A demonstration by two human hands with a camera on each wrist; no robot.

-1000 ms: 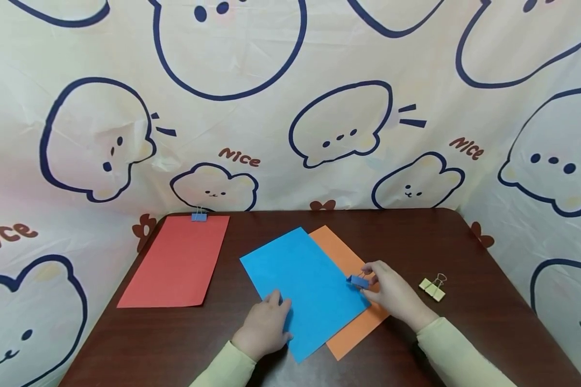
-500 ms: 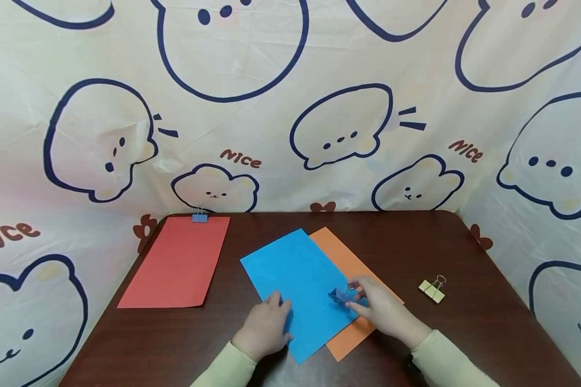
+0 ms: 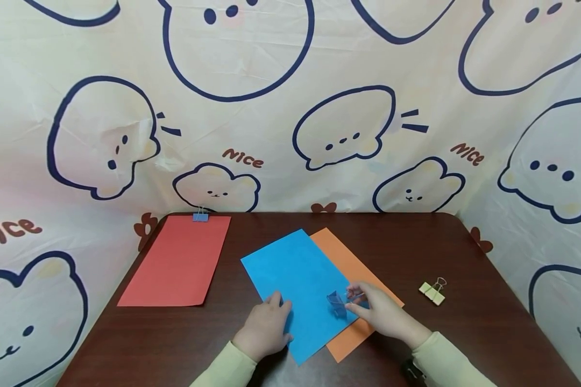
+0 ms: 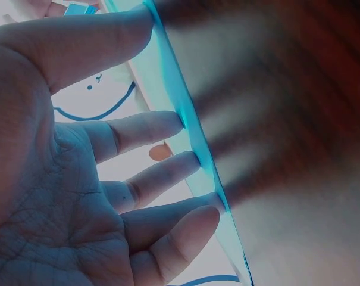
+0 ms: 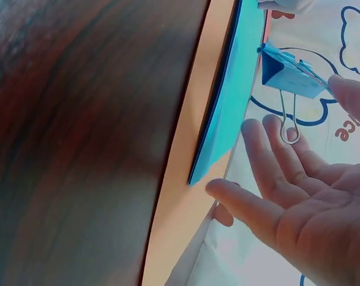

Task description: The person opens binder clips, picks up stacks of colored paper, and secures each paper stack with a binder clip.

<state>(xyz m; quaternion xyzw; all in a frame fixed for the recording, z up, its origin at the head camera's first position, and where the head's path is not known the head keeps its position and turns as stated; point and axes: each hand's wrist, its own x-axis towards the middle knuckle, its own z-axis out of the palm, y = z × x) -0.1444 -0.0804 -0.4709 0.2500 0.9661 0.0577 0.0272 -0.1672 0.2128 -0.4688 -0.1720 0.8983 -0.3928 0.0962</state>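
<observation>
A blue sheet of paper (image 3: 290, 269) lies aslant over an orange sheet (image 3: 341, 258), whose right side shows beyond it. My left hand (image 3: 261, 329) rests at the blue sheet's left edge; in the left wrist view its fingertips (image 4: 174, 122) touch the paper. A blue binder clip (image 3: 337, 305) is held in my right hand (image 3: 382, 312) over the right part of the blue sheet. The right wrist view has the clip (image 5: 293, 76) with my thumb (image 5: 349, 95) at one wire handle and fingers around the other handle.
A red sheet (image 3: 176, 263) lies at the table's left, with another blue binder clip (image 3: 200, 217) on its far edge. A yellow binder clip (image 3: 432, 293) sits on the brown table (image 3: 416, 242) at the right. Behind hangs a white patterned cloth (image 3: 271, 129).
My right hand has carried the blue binder clip left and toward me, over the blue sheet, and the clip has turned. The left hand stays at the sheet's edge.
</observation>
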